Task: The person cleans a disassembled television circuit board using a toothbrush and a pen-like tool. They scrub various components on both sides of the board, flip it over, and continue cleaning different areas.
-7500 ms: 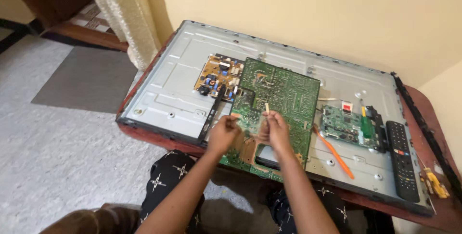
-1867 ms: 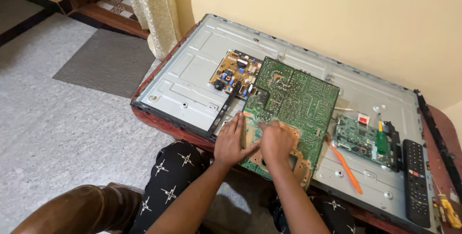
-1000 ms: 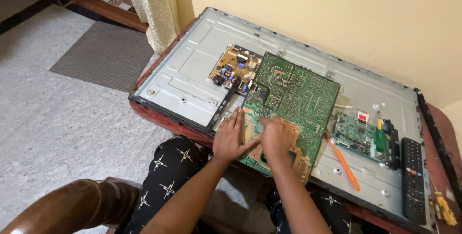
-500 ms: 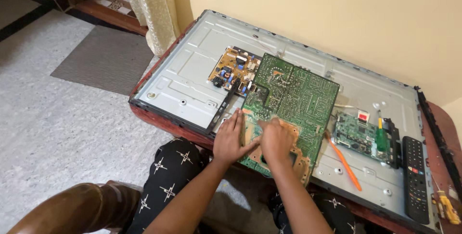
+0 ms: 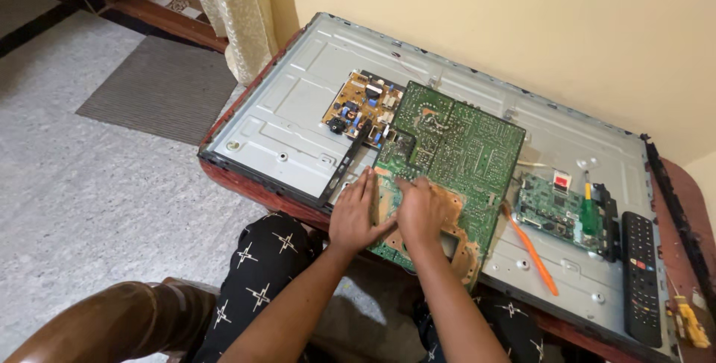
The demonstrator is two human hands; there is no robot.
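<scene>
a: where's the big green circuit board [image 5: 455, 146]?
b: lying flat on the grey metal back of the tv panel [image 5: 291, 124], near its front edge, with a tan patch at the near end.
a: and the hands?
b: both rest on that near end. the left hand [image 5: 356, 212] lies flat with fingers stretched out along the board's left edge, gripping nothing. the right hand [image 5: 422, 212] presses down on the tan patch just beside it, fingers curled a little; i can't tell whether it pinches anything.
a: what's around the board?
b: a smaller yellow board [image 5: 363, 105] sits just behind its left corner. to the right lies an orange screwdriver [image 5: 531, 249], then a small green board [image 5: 561, 212] with a green-handled tool [image 5: 589, 210] on it, then a black remote [image 5: 641, 277]. the panel lies on a reddish tabletop [image 5: 246, 184] against a yellow wall [image 5: 522, 27].
</scene>
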